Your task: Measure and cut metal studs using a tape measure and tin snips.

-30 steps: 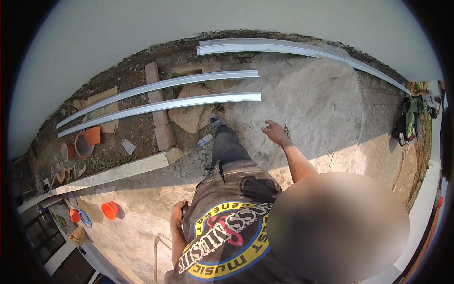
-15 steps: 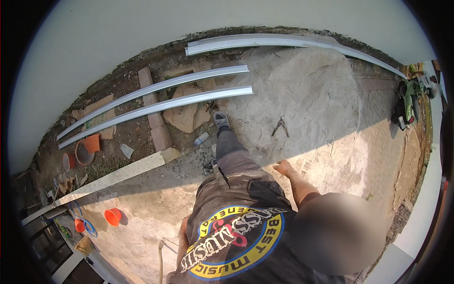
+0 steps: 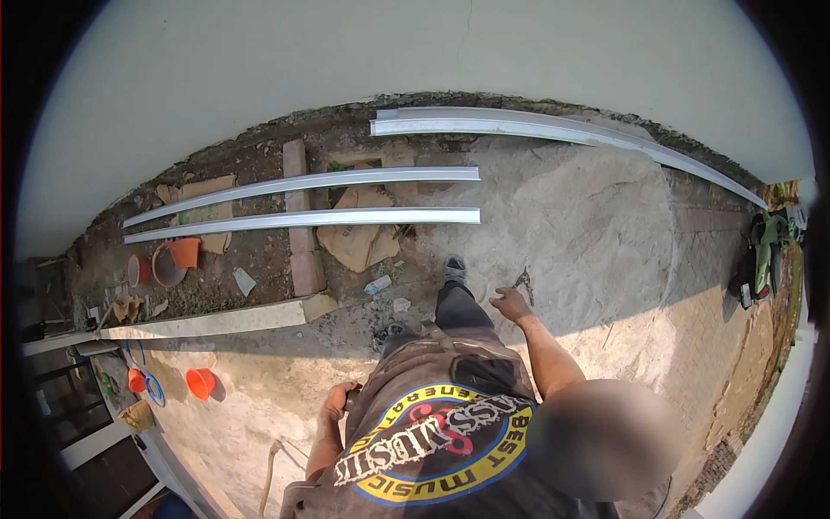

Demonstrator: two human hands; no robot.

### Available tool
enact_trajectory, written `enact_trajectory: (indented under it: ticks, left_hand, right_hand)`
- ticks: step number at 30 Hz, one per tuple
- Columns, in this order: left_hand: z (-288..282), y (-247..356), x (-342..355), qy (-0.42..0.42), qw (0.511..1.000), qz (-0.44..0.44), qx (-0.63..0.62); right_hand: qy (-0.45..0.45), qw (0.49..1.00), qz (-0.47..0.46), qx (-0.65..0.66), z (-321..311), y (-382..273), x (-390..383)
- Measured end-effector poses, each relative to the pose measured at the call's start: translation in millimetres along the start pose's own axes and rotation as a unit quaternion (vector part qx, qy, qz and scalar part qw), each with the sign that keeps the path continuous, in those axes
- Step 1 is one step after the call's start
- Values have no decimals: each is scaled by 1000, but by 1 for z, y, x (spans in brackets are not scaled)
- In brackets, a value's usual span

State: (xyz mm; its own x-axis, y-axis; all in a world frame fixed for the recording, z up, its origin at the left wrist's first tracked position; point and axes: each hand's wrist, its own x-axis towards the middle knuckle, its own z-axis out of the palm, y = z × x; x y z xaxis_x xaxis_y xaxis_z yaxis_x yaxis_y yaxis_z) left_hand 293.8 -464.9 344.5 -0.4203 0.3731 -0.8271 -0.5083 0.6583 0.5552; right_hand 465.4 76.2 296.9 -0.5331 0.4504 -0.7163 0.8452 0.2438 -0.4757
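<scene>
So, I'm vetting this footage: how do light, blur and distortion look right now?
Head view: hard sun on the nearer ground, with the metal channels and most of the sand in shade; head view: a blurred oval at lower right, the grip of the left hand too small to read; head view: channels bowed by the fisheye, corners black.

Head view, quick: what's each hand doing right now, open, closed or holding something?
Left hand: partly hidden, cannot tell whether it holds anything.
Right hand: open, loosely bent, apparently empty.
</scene>
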Motion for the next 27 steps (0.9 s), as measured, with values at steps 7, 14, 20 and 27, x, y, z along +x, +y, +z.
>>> enact_trajectory:
  ticks: [7,14,20,27]
  left_hand:
    - [39,77,47,-19,985,-116,-128]
    - [67,182,65,28,986,-66,-149]
    - [98,138,63,85,990,-68,-92]
    - [120,79,52,3,975,-147,-166]
  right_hand:
    - [57,996,-1,68,-90,23,55]
    - [-15,980,173,97,-133,105,86]
    - [-10,990,107,94,-146,57,114]
    - [-19,994,35,98,-142,5,152]
